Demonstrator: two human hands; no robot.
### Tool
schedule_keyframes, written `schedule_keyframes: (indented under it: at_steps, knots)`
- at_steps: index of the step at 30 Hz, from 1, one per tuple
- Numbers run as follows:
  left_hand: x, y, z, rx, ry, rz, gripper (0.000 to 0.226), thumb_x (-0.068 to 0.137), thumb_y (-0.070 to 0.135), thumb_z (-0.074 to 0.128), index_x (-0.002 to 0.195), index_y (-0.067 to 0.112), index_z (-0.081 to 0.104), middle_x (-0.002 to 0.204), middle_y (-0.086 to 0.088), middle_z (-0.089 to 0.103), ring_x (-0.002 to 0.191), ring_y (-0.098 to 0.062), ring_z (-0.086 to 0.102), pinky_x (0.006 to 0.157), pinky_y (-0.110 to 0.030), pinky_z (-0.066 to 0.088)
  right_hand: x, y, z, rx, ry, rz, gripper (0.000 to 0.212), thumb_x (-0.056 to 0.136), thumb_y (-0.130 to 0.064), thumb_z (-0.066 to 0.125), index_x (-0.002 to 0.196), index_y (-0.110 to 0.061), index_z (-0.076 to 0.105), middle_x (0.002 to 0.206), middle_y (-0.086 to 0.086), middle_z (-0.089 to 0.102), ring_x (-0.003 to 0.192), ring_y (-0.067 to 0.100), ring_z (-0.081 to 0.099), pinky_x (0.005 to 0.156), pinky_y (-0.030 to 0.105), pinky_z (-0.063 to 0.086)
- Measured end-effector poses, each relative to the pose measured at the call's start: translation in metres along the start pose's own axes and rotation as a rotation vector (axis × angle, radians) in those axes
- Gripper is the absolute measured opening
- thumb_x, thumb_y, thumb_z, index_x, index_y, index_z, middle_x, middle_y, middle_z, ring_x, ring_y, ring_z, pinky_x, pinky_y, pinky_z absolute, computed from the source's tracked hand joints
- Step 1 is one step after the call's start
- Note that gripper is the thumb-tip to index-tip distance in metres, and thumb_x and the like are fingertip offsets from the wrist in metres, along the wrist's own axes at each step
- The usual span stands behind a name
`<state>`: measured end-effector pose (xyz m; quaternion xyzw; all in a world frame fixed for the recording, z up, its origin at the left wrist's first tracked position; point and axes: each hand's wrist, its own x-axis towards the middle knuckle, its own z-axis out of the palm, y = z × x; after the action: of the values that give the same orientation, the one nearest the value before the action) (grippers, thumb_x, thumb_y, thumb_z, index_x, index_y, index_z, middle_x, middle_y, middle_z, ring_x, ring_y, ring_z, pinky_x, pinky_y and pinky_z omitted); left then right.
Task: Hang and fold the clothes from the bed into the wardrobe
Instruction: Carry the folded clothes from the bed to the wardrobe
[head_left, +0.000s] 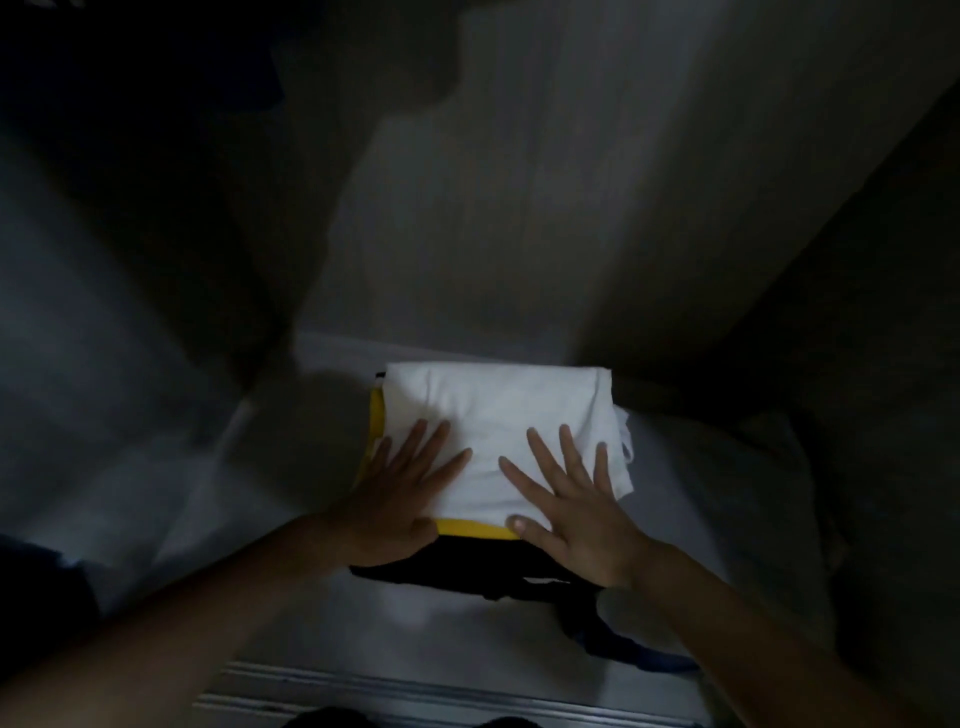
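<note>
Left hand (400, 499) and right hand (571, 512) flat, fingers spread, pressing folded white garment (498, 426), gripping nothing. Stacked on yellow garment (470, 529) and black garment (467, 564), mid wardrobe shelf (218, 514), toward back wall. Risk: black strap trailing near front edge, snagging, dragging stack askew; uneven pressing, sliding top fold off.

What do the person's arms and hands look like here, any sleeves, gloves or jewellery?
Both forearms are bare as far as the frame shows, with no sleeves in view. The left hand and right hand wear no gloves. No rings, watch or bracelet are visible, though the dim light could hide small details.
</note>
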<state>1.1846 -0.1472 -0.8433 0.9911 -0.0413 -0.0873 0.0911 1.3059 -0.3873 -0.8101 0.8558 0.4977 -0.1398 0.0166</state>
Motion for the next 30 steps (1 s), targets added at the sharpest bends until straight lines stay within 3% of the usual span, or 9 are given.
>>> schedule_keyframes:
  at_steps: [2,6,9,12,14,16,19,24,30]
  knots:
    - [0.003,-0.004,0.005,-0.034,-0.012,0.018,0.081,0.086,0.069,0.016,0.142,0.028,-0.027,0.150,0.002,-0.038,0.138,-0.020,-0.037,0.113,-0.045,-0.013,0.000,-0.002,0.006,-0.011,0.010,0.027,0.060,0.090,-0.063,0.004,0.141,-0.047,-0.022,0.151,-0.005,-0.037,0.134,0.025,-0.043,0.109,0.055,-0.025]
    - [0.009,0.002,0.004,-0.054,-0.071,-0.070,0.067,0.094,0.063,0.019,0.138,0.045,-0.028,0.147,0.008,-0.041,0.138,-0.017,-0.037,0.115,-0.048,-0.012,0.003,-0.003,0.004,-0.038,-0.056,0.079,0.057,0.098,-0.056,0.010,0.143,-0.044,-0.022,0.153,-0.003,-0.035,0.135,0.029,-0.041,0.110,0.057,-0.022]
    - [0.004,0.018,-0.030,-0.091,-0.168,-0.135,0.064,0.095,0.062,0.021,0.147,0.043,-0.012,0.155,0.005,-0.026,0.144,-0.020,-0.023,0.116,-0.051,-0.007,0.003,-0.011,-0.028,0.013,-0.212,0.106,0.056,0.100,-0.054,0.011,0.149,-0.041,-0.012,0.157,-0.002,-0.027,0.141,0.029,-0.031,0.112,0.058,-0.018]
    - [-0.004,0.045,-0.085,-0.098,-0.051,-0.147,0.063,0.097,0.056,0.033,0.152,0.032,0.013,0.160,0.001,0.012,0.147,-0.019,0.011,0.116,-0.042,0.016,-0.006,-0.023,-0.082,0.067,-0.237,0.153,0.053,0.102,-0.048,0.017,0.153,-0.035,0.010,0.162,-0.003,0.000,0.149,0.022,0.002,0.114,0.059,-0.008]
    - [-0.005,0.069,-0.124,-0.094,-0.006,-0.148,0.061,0.097,0.050,0.037,0.151,0.026,0.022,0.153,-0.003,0.033,0.140,-0.020,0.030,0.109,-0.034,0.029,-0.015,-0.031,-0.117,0.037,-0.195,0.199,0.047,0.103,-0.040,0.025,0.146,-0.025,0.034,0.152,0.003,0.033,0.137,0.020,0.035,0.116,0.055,0.005]
    - [-0.007,0.096,-0.178,-0.036,-0.006,-0.188,0.057,0.098,0.045,0.036,0.149,0.022,0.025,0.142,-0.006,0.047,0.129,-0.025,0.043,0.099,-0.034,0.038,-0.030,-0.040,-0.165,0.046,-0.171,0.266,0.041,0.102,-0.037,0.028,0.134,-0.020,0.048,0.133,0.007,0.052,0.121,0.022,0.050,0.112,0.047,0.023]
    - [-0.017,0.126,-0.255,-0.013,0.050,-0.238,0.055,0.097,0.042,0.037,0.147,0.022,0.027,0.131,-0.005,0.054,0.119,-0.025,0.050,0.089,-0.035,0.044,-0.057,-0.053,-0.235,0.116,-0.109,0.304,0.041,0.102,-0.038,0.030,0.132,-0.018,0.048,0.127,0.008,0.057,0.115,0.023,0.055,0.094,0.034,0.042]
    - [-0.046,0.154,-0.365,-0.100,0.142,-0.220,0.052,0.096,0.047,0.037,0.143,0.025,0.030,0.127,-0.002,0.059,0.114,-0.024,0.056,0.081,-0.034,0.048,-0.104,-0.070,-0.345,0.154,-0.081,0.322,0.049,0.101,-0.046,0.032,0.141,-0.021,0.042,0.131,0.010,0.058,0.117,0.028,0.057,0.092,0.034,0.047]
    - [-0.073,0.174,-0.477,-0.117,0.223,-0.205,0.043,0.095,0.045,0.044,0.130,0.020,0.047,0.098,-0.011,0.069,0.090,-0.031,0.065,0.072,-0.036,0.053,-0.147,-0.086,-0.463,0.142,0.014,0.274,0.038,0.100,-0.040,0.036,0.116,-0.013,0.056,0.111,0.016,0.065,0.102,0.032,0.062,0.082,0.037,0.050]
